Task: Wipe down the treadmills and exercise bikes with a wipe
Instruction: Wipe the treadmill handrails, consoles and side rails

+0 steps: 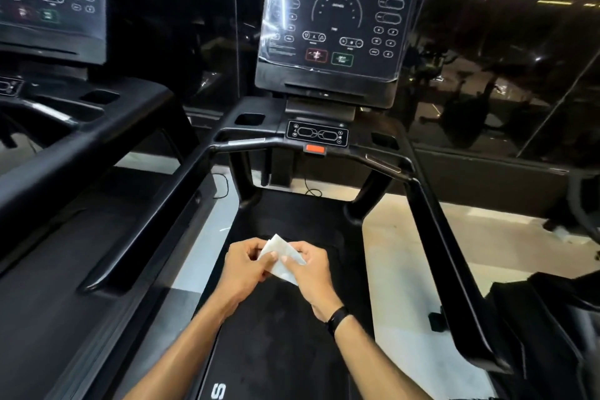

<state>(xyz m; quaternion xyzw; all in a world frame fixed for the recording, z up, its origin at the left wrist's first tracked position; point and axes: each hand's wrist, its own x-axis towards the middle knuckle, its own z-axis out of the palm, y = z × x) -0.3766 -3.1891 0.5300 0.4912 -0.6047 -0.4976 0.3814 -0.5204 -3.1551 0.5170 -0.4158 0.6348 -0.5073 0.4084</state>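
I stand on a black treadmill whose belt (282, 334) runs under my arms. Its console screen (331, 29), partly covered by loose plastic film, stands ahead, with a small control panel (317, 133) and an orange stop key (315, 149) below it. A folded white wipe (281, 255) is held above the belt between both hands. My left hand (245, 265) pinches its left edge and my right hand (311, 271) pinches its right side with thumb and fingers. A black band sits on the right wrist.
Black handrails (438, 237) run along both sides of the belt. A second treadmill (65, 127) with its own console stands close on the left. A dark glass wall is behind the consoles, cables lie on the floor ahead, and another black machine (558, 302) is at the right.
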